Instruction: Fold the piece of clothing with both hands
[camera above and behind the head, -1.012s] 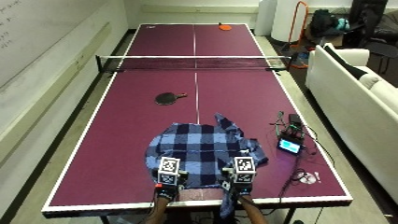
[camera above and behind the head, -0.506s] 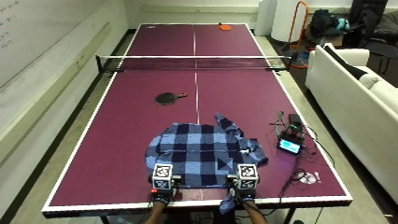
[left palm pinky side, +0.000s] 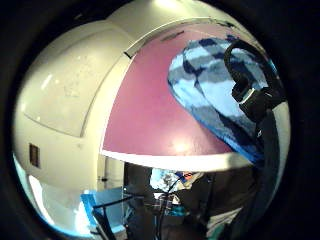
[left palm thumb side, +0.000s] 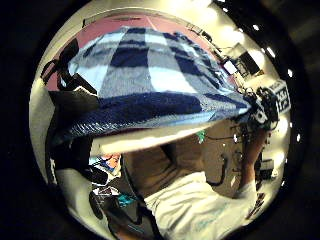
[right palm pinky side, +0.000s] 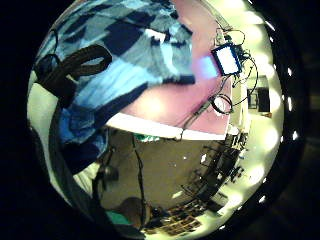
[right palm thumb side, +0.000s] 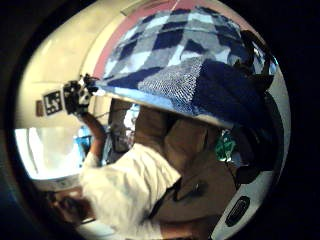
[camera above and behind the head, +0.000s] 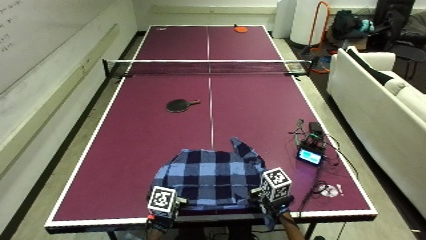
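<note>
Both hands had drawn the blue-and-white checked flannel shirt (camera above and behind the head: 212, 176) back to the near edge of the maroon desk (camera above and behind the head: 133, 150), the left hand (camera above and behind the head: 160, 216) and right hand (camera above and behind the head: 274, 204) each gripping a hem corner, ready to fold.

— What blocks the table (camera above and behind the head: 133, 150) ahead of the shirt (camera above and behind the head: 210, 177)?
— Only a black paddle (camera above and behind the head: 180, 105), well beyond it; farther off, the net (camera above and behind the head: 208, 67).
— And to the right?
— A small lit screen (camera above and behind the head: 310, 156) with trailing cables (camera above and behind the head: 323, 187) lies near the shirt's sleeve; the left side is bare tabletop.
</note>
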